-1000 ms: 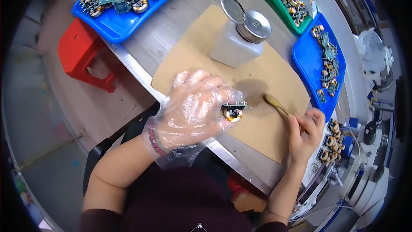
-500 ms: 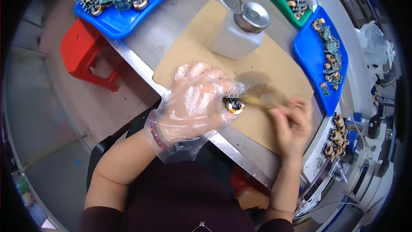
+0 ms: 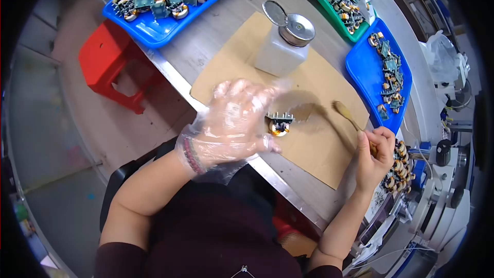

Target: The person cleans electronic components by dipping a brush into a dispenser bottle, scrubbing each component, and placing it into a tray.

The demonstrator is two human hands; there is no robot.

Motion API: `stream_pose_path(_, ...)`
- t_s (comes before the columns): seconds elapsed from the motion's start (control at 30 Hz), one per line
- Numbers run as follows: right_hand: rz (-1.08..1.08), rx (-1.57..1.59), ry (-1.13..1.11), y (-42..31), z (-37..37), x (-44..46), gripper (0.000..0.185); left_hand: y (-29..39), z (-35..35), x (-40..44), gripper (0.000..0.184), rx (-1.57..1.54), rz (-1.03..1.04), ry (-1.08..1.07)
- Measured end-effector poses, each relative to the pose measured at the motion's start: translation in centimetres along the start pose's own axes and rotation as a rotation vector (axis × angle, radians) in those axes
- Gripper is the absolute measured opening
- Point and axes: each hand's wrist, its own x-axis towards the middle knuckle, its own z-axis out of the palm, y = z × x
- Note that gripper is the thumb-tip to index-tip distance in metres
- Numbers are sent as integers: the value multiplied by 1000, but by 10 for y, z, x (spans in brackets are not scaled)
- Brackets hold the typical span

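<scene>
My left hand (image 3: 234, 121), in a clear plastic glove, is spread with thumb and fingers apart. Between thumb and forefinger, but not visibly gripped, is a small circuit board (image 3: 282, 117) with a row of pins and a white-and-orange ring coil (image 3: 279, 128). It rests over the cardboard sheet (image 3: 314, 144). To the right, my bare right hand (image 3: 376, 152) pinches the handle of a small brush (image 3: 343, 110), its bristle end pointing up and left above the cardboard. Behind the board stands a whitish dispenser bottle (image 3: 280, 54) with its metal lid (image 3: 274, 13) flipped up.
A blue tray (image 3: 154, 36) piled with circuit boards is at the back left. A green tray (image 3: 360, 33) and another blue tray (image 3: 360, 67) hold more boards. Several coil parts (image 3: 401, 167) lie right of my hand. A red stool (image 3: 110, 67) stands left of the table.
My right hand and the brush have moved right, away from the board. My left thumb and fingers have spread apart from the board.
</scene>
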Motion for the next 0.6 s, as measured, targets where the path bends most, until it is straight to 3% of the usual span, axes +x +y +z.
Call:
stream_pose_path(0.1,-136,-90,25,-13,5,-3,9,13,-3,-10,100,36,-75,181)
stream_pose_path(0.2,-160,-77,57,-14,5,-3,9,33,1,-15,105,216,-103,123)
stream_pose_path(0.33,-114,-50,42,-8,2,-3,9,33,19,1,84,309,-57,218)
stream_pose_path(0.37,-105,-52,43,-6,0,-2,8,33,18,2,68,256,-63,229)
stream_pose_path(0.5,-91,-48,65,-8,-3,-1,8,26,16,0,52,201,13,314)
stream_pose_path(0.57,-99,-58,64,-9,-2,-2,9,35,4,0,39,-242,-317,171)
stream_pose_path(0.6,-94,-50,53,-10,-1,-2,9,40,-1,1,29,-298,-374,166)
